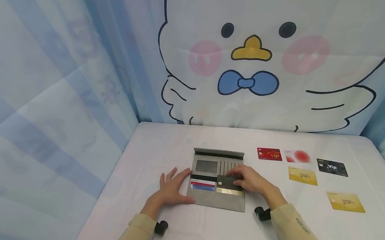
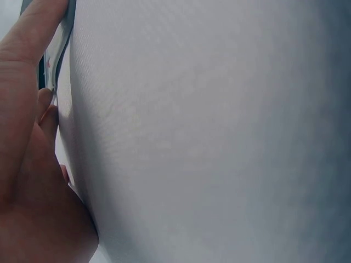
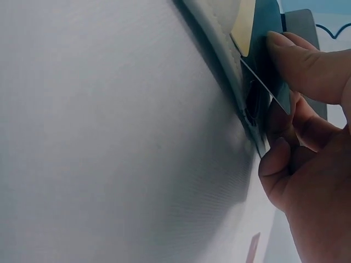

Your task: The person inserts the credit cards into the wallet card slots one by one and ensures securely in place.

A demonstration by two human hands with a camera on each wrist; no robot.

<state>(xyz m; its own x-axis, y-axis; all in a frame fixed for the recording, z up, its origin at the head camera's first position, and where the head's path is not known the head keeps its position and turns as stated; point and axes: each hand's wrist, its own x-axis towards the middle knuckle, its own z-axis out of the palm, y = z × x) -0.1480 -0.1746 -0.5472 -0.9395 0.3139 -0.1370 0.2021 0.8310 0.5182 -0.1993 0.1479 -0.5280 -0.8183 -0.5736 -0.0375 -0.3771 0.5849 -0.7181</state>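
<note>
1. Beige left sleeve (image 1: 137,232), nearest the camera, comes up below and left of the wallet, with a small black camera (image 1: 161,228) at its cuff.
2. Just left of the wallet, the left hand (image 1: 170,190) has its fingers spread and fairly straight; the thumb touches the wallet's lower left corner and the forefinger its left edge, higher up.
3. The grey wallet (image 1: 216,202) lies unfolded on a white-covered table (image 1: 203,237), with a dark window panel and a row of narrow slots in its far half.
4. A red, white and blue card (image 1: 202,185) sits in the wallet's near left pocket, its lower part hidden.
5. A dark card (image 1: 225,182) with a gold band lies at the wallet's near right part; how far it is inside the pocket I cannot tell.
6. Reaching over the wallet's right edge, the right hand (image 1: 250,179) pinches that dark card between thumb and fingers.
7. Beyond the wallet hangs a curtain printed with a cartoon bird (image 1: 244,114).
8. Right of the wallet and farther back: a red card (image 1: 269,154), a white-and-red card (image 1: 297,156), a yellow card (image 1: 302,176) and a black card (image 1: 332,167).
9. Farthest right of the wallet lies another yellow card (image 1: 346,202), nearer the camera than those four.
</note>
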